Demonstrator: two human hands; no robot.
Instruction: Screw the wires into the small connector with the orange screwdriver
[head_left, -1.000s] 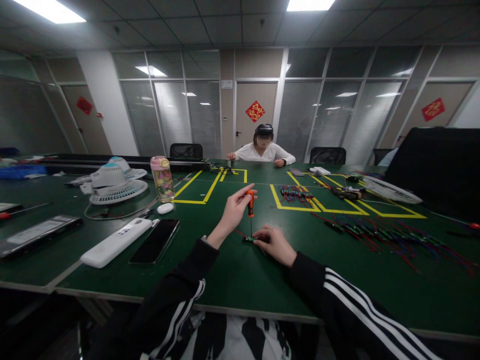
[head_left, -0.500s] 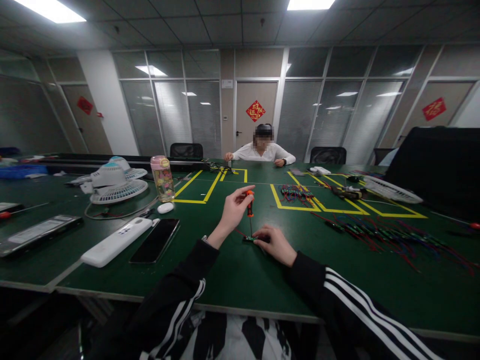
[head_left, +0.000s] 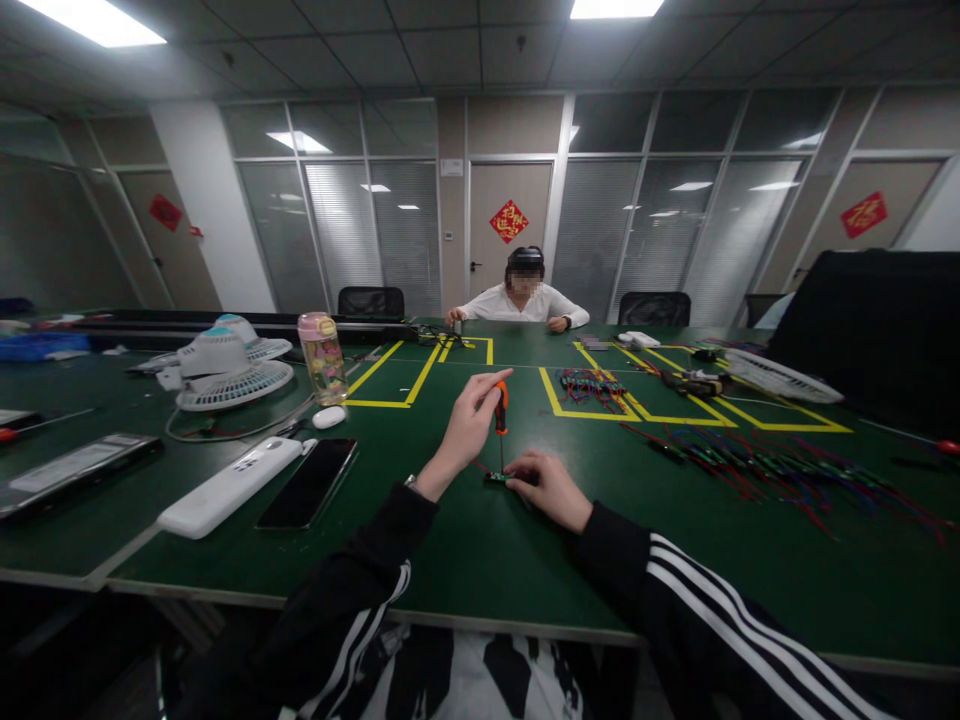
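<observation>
My left hand [head_left: 466, 425] is closed around the handle of an orange and black screwdriver [head_left: 502, 412], its index finger stretched out over the top. The screwdriver stands upright, its thin shaft reaching down to a small green circuit board [head_left: 495, 478] on the table. With thumb and fingers pinched at the board's right end, my right hand [head_left: 551, 488] holds it against the green tabletop. A thin red wire runs from the board's left side. Exactly where the tip meets the board is too small to make out.
Left of my hands lie a black phone [head_left: 309, 484], a white power bank [head_left: 231, 487], an earbud case [head_left: 329, 417], a bottle [head_left: 323, 360] and a fan [head_left: 236, 385]. Wired boards [head_left: 780, 468] spread at right. Across the table sits a person [head_left: 517, 300] in white.
My left hand's fingers have shifted slightly around the screwdriver's handle. The shaft stays on the board and my right hand keeps its place; the view has moved a little.
</observation>
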